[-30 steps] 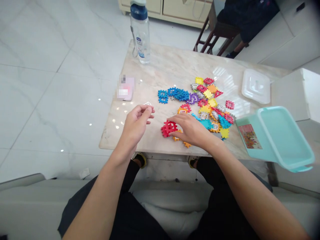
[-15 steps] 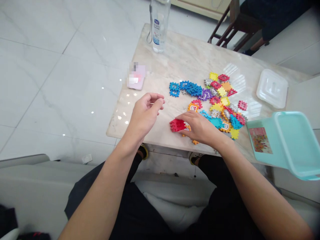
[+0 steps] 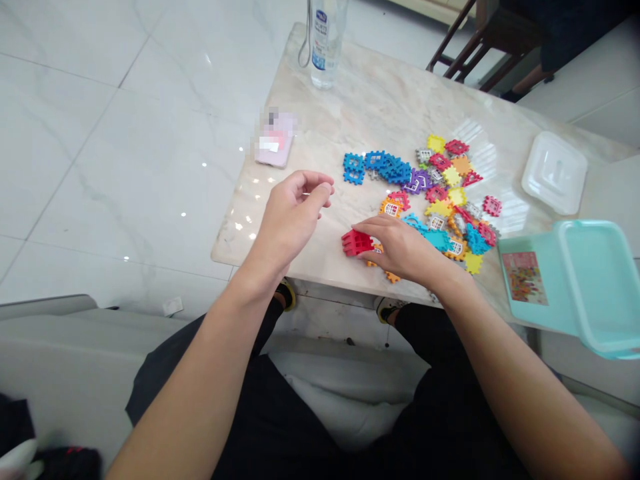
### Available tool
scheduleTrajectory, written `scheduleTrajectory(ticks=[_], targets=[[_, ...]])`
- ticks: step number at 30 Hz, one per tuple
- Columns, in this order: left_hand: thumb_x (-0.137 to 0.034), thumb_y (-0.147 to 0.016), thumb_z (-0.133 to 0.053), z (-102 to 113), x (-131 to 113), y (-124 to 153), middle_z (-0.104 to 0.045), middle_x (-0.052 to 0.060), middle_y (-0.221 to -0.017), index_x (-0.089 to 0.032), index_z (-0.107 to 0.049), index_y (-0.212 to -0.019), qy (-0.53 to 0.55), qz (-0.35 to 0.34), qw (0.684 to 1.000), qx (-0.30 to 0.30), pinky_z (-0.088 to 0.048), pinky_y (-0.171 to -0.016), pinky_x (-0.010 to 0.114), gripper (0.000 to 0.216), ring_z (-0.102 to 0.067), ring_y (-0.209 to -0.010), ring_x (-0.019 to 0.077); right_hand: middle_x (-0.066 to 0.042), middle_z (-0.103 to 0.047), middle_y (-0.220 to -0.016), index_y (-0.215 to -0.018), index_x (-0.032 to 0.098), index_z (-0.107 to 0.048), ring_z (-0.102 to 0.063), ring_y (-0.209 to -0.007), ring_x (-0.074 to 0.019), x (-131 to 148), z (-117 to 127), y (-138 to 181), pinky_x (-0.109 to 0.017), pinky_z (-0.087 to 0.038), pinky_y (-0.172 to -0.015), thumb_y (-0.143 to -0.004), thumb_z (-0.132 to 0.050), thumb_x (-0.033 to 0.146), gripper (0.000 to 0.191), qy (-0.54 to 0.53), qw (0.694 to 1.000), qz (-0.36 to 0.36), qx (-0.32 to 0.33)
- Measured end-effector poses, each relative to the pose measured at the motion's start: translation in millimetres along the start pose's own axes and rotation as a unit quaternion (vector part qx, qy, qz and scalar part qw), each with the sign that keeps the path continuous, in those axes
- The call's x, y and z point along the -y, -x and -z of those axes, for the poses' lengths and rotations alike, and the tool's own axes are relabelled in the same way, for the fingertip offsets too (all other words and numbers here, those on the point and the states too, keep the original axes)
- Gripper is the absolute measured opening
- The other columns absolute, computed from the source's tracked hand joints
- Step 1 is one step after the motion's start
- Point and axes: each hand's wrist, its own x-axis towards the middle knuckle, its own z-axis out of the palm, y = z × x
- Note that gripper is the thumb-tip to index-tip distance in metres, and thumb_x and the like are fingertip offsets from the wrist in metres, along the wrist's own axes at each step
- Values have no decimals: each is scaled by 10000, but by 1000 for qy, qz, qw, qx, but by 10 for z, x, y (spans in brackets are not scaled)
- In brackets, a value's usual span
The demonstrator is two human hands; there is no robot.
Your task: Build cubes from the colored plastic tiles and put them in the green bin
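Observation:
My right hand point(image 3: 395, 247) grips a stack of red notched building tiles point(image 3: 356, 243) between thumb and fingers, low over the near part of the marble table. Orange tiles point(image 3: 392, 276) lie partly hidden beneath and beside that hand. To the left, my left hand point(image 3: 299, 208) hovers above the table with loosely curled fingers and a gap by the thumb; nothing shows in it. Beyond both hands are blue tiles point(image 3: 395, 169), some overlapping, and a purple tile point(image 3: 415, 181). A mixed heap with yellow tiles point(image 3: 451, 176) and turquoise tiles point(image 3: 437, 239) spreads to the right.
A clear water bottle point(image 3: 325, 50) stands at the table's far left, with a pink phone-like object point(image 3: 279, 141) nearer me. On the right are a teal box point(image 3: 545, 267) and a translucent lid point(image 3: 555, 173). A dark wooden chair point(image 3: 480, 53) and a seated person are beyond.
The camera view has shifted slightly, so the table things sit a little higher and farther right. The red stack is tilted a bit differently in my right hand. My left hand has barely moved.

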Motion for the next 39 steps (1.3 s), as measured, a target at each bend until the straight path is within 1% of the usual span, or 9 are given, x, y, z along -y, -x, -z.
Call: scheduleTrajectory(ticks=[3,8,13,16,20,23,27,34,39], targets=[[-289,-947,-690,-10,6,1,-802,71,-1152,-234,-754,-985,-1,0,1000,-1,-574,-819,340,93,-717,-996,214,-163,-784,-1344,-1384,191,-749,-710,-1274,-361,28,32,4,-526,-586,-1110,-1023,-701,203,364,5,1000,-6,10],[-284,-947,-686,-26,14,-3,-805,67,-1125,-237,-765,-988,-8,1,1000,2,-567,-811,335,101,-716,-999,213,-173,-782,-1359,-1390,187,-757,-718,-1273,-370,37,66,35,-532,-582,-1117,-1004,-693,153,393,4,1000,-12,10],[-263,-940,-683,-24,13,-9,-807,72,-1132,-233,-773,-984,-9,-2,1000,-2,-569,-810,345,105,-718,-996,216,-197,-771,-1368,-1397,144,-746,-711,-1281,-376,34,24,24,-531,-588,-1114,-1024,-712,207,379,0,1000,-7,1],[-253,-937,-681,-22,10,-8,-812,69,-1129,-234,-772,-978,-8,-2,1000,-5,-576,-817,347,101,-721,-991,216,-188,-782,-1331,-1349,168,-763,-715,-1259,-378,56,12,-7,-535,-598,-1086,-1025,-723,237,333,4,1000,-9,1],[-262,-946,-680,-21,9,-7,-812,65,-1141,-239,-768,-979,-7,4,1000,-2,-576,-810,339,97,-723,-1003,216,-167,-801,-1266,-1288,190,-778,-720,-1226,-382,87,36,-35,-535,-594,-1067,-1018,-705,206,280,17,1000,-9,14],[-259,-952,-681,-20,12,-10,-809,67,-1143,-240,-770,-971,-7,-3,1000,1,-580,-846,357,93,-724,-1011,221,-150,-808,-1229,-1273,205,-782,-725,-1208,-379,87,51,-27,-528,-594,-1057,-1013,-680,170,282,23,1000,-10,19],[-243,-950,-673,-24,15,-6,-803,67,-1135,-235,-770,-968,-3,-7,1000,2,-572,-896,363,99,-722,-1010,213,-128,-816,-1188,-1261,240,-794,-733,-1187,-384,72,42,-6,-537,-598,-1049,-990,-711,177,290,26,1000,-10,9],[-251,-947,-675,-28,17,-7,-812,61,-1138,-239,-774,-973,-7,-3,1000,2,-574,-891,351,104,-725,-1019,214,-159,-812,-1227,-1247,206,-803,-734,-1196,-406,88,23,-33,-558,-604,-1046,-980,-741,195,274,22,1000,-19,13],[-252,-945,-675,-30,18,-14,-821,57,-1135,-242,-773,-969,-10,-4,1000,-1,-580,-888,358,102,-724,-1012,219,-166,-810,-1250,-1267,202,-797,-730,-1202,-400,72,17,-31,-553,-603,-1047,-983,-748,220,289,28,999,-19,19]])
